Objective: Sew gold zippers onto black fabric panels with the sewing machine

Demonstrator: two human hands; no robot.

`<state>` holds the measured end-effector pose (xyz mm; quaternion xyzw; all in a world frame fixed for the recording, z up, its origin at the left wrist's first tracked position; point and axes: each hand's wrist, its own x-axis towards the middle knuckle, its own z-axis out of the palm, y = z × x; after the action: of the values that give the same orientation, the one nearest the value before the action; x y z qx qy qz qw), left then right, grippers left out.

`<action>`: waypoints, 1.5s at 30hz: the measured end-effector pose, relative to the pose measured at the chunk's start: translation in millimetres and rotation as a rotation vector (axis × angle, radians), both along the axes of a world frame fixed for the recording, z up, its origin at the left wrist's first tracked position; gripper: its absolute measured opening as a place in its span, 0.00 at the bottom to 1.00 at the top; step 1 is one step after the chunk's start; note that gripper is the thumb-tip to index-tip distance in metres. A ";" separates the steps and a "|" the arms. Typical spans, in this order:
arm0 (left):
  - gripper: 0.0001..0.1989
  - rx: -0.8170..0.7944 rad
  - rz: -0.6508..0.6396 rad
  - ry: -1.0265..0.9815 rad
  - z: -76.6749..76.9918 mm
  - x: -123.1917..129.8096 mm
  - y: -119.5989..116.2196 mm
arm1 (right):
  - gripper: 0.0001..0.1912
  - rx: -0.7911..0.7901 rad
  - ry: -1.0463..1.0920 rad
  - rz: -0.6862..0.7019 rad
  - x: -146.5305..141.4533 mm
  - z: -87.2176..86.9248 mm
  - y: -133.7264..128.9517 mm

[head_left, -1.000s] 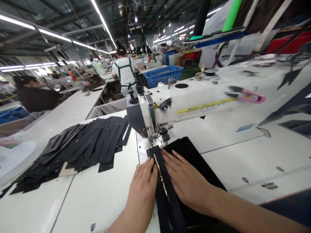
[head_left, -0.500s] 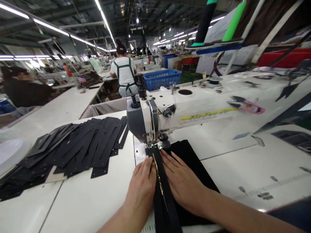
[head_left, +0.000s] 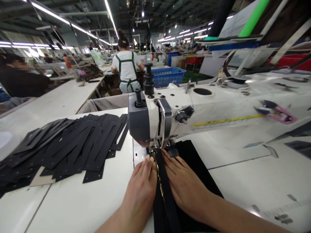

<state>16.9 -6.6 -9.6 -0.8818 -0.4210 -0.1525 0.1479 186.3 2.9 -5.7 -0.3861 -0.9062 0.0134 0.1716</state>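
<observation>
A black strip with a gold-toothed zipper (head_left: 159,176) runs lengthwise from the sewing machine (head_left: 155,119) toward me, its far end under the presser foot. My left hand (head_left: 143,184) lies along the strip's left edge, fingers stretched forward and pressing down. Flat on the other side rests my right hand (head_left: 183,181), its fingertips close to the presser foot. Beneath the right hand spreads a larger piece of black fabric (head_left: 191,158). Both hands have their fingers extended, pressing the work against the table without gripping it.
Left of the machine lies a spread pile of black slotted pieces (head_left: 80,145). Pink-handled thread snips (head_left: 283,115) rest on the machine arm, near a yellow measuring tape (head_left: 225,120). Beyond stand a blue basket (head_left: 170,77) and a person in a green apron (head_left: 126,66).
The view has shifted closer to the machine, whose head looks larger. The zipper strip has slid slightly farther under the presser foot, with both hands still flat beside it.
</observation>
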 end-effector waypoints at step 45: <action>0.18 -0.171 0.017 -0.226 -1.0 -7.5 20.3 | 0.23 -0.042 0.166 0.088 4.0 5.7 9.3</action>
<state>9.4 13.6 -10.6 -0.8647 -0.4540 -0.2133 0.0250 190.3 12.2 0.0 -0.3469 -0.9045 0.0718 0.2374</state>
